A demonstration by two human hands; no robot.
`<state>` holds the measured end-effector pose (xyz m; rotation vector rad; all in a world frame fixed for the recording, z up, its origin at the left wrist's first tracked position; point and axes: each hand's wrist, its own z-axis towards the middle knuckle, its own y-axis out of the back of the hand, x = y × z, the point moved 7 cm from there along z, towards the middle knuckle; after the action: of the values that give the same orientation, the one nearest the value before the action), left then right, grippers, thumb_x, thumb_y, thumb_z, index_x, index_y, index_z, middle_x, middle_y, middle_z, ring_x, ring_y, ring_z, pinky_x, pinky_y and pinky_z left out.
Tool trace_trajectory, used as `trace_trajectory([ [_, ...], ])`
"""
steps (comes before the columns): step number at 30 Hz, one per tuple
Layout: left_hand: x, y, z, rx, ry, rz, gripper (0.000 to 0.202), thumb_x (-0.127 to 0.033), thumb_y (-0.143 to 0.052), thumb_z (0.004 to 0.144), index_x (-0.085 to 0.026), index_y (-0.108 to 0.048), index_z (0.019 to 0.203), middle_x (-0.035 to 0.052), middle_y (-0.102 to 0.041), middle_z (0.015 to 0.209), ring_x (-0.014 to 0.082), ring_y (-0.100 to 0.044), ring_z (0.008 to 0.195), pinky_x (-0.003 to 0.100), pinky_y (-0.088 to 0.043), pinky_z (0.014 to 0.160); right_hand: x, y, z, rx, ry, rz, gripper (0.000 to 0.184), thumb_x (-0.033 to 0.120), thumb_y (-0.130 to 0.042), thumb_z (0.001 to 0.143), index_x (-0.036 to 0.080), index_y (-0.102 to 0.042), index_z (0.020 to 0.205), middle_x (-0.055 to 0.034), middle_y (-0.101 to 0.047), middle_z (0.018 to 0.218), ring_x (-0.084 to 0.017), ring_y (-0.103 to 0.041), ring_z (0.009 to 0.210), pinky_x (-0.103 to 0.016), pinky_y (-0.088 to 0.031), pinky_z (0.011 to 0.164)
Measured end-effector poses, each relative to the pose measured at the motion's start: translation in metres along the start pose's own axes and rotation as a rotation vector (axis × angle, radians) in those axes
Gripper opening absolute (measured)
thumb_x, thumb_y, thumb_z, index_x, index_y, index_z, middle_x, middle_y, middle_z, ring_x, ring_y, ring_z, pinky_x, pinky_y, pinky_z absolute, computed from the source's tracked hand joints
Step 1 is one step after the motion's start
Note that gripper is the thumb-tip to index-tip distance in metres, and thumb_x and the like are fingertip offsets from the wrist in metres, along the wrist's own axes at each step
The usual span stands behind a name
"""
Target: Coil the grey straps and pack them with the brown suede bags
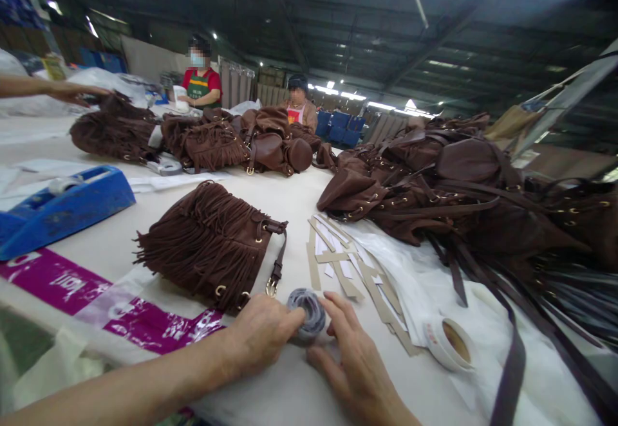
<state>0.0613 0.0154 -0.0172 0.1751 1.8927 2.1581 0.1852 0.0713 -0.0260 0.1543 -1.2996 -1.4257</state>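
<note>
Left hand (258, 334), right hand (355, 358) — striped gray roll (307, 313)

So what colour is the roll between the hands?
The coiled roll is mottled grey and white; the head view shows it best.

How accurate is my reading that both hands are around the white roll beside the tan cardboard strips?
The roll is wrong: the head view shows the left hand and right hand around a grey coiled roll; the white roll lies apart, beside the tan cardboard strips.

Magenta plastic bag (58, 282): white lettering, unreadable.
</note>
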Motion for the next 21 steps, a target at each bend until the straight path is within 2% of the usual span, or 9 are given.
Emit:
trace_trajectory([
  [2, 0.006, 0.006, -0.001, -0.074, 0.077, -0.082, 0.01, -0.015, -0.052, 0.084, -0.02, -0.053, 0.094, -0.0004, -0.065, 0.07, 0.0176, -0.065, 0.064, 0.023, -0.044, 0.059, -0.021, -0.007, -0.002, -0.044, -0.284, 0.337, 0.063, 0.03, -0.065, 0.078, 0.018, -0.037, 0.133, -0.0177, -0.058, 0.122, -0.021, -0.066, 0.078, -0.037, -0.056, 0.069],
  [4, 0.013, 0.017, -0.002, -0.194, 0.151, -0.204, 0.011, -0.017, -0.05, 0.086, -0.02, -0.054, 0.096, -0.0006, -0.065, 0.07, 0.016, -0.064, 0.064, 0.021, -0.042, 0.058, -0.033, -0.023, -0.003, -0.029, -0.491, 0.667, 0.058, 0.044, -0.063, 0.08, 0.017, -0.042, 0.126, -0.0133, -0.063, 0.105, -0.018, -0.063, 0.068, -0.03, -0.052, 0.055],
  [5, 0.017, 0.023, -0.002, -0.254, 0.189, -0.278, 0.012, -0.017, -0.049, 0.087, -0.02, -0.055, 0.098, -0.0005, -0.065, 0.071, 0.0153, -0.063, 0.064, 0.02, -0.041, 0.057, -0.033, -0.031, -0.001, 0.0, -0.537, 0.798, 0.055, 0.05, -0.063, 0.079, 0.017, -0.048, 0.12, -0.011, -0.064, 0.097, -0.017, -0.061, 0.065, -0.027, -0.049, 0.05],
  [7, 0.023, 0.032, -0.002, -0.328, 0.263, -0.443, 0.012, -0.017, -0.047, 0.088, -0.02, -0.056, 0.096, -0.0018, -0.063, 0.067, 0.0135, -0.06, 0.061, 0.019, -0.039, 0.056, -0.027, -0.04, 0.009, 0.011, -0.537, 0.961, 0.052, 0.057, -0.066, 0.076, 0.016, -0.059, 0.109, -0.0064, -0.064, 0.086, -0.014, -0.056, 0.061, -0.023, -0.042, 0.047],
  [10, 0.027, 0.037, 0.001, -0.319, 0.327, -0.679, 0.012, -0.018, -0.046, 0.089, -0.019, -0.057, 0.093, -0.0058, -0.053, 0.056, 0.0107, -0.053, 0.052, 0.018, -0.037, 0.052, -0.014, -0.038, 0.03, -0.113, -0.451, 1.068, 0.047, 0.052, -0.072, 0.072, 0.018, -0.065, 0.104, -0.0008, -0.062, 0.077, -0.009, -0.044, 0.055, -0.021, -0.038, 0.051],
  [12, 0.029, 0.039, 0.002, -0.292, 0.347, -0.798, 0.012, -0.021, -0.045, 0.091, -0.018, -0.057, 0.091, -0.0071, -0.049, 0.052, 0.0097, -0.048, 0.049, 0.018, -0.036, 0.052, -0.008, -0.039, 0.042, -0.16, -0.457, 1.148, 0.045, 0.05, -0.077, 0.068, 0.018, -0.068, 0.099, 0.0009, -0.06, 0.074, -0.008, -0.04, 0.054, -0.02, -0.036, 0.05],
  [15, 0.036, 0.036, 0.004, -0.275, 0.369, -0.945, 0.016, -0.026, -0.044, 0.092, -0.016, -0.057, 0.089, -0.007, -0.048, 0.052, 0.0091, -0.046, 0.049, 0.018, -0.036, 0.053, -0.007, -0.043, 0.05, -0.172, -0.559, 1.221, 0.045, 0.049, -0.082, 0.061, 0.019, -0.07, 0.092, 0.0006, -0.058, 0.076, -0.008, -0.04, 0.056, -0.019, -0.034, 0.047],
  [18, 0.046, 0.024, 0.009, -0.269, 0.357, -1.082, 0.021, -0.031, -0.045, 0.092, -0.015, -0.058, 0.092, -0.0058, -0.051, 0.059, 0.0092, -0.047, 0.054, 0.019, -0.036, 0.056, -0.007, -0.042, 0.054, -0.16, -0.647, 1.133, 0.044, 0.05, -0.082, 0.06, 0.018, -0.07, 0.088, 0.0007, -0.056, 0.073, -0.009, -0.041, 0.058, -0.017, -0.031, 0.045],
  [21, 0.058, 0.015, 0.013, -0.266, 0.386, -1.068, 0.022, -0.032, -0.048, 0.089, -0.015, -0.062, 0.094, -0.0041, -0.051, 0.067, 0.0112, -0.048, 0.062, 0.021, -0.037, 0.059, -0.004, -0.04, 0.06, -0.124, -0.676, 1.083, 0.043, 0.05, -0.081, 0.06, 0.018, -0.071, 0.087, 0.0014, -0.055, 0.073, -0.01, -0.044, 0.063, -0.017, -0.034, 0.048],
])
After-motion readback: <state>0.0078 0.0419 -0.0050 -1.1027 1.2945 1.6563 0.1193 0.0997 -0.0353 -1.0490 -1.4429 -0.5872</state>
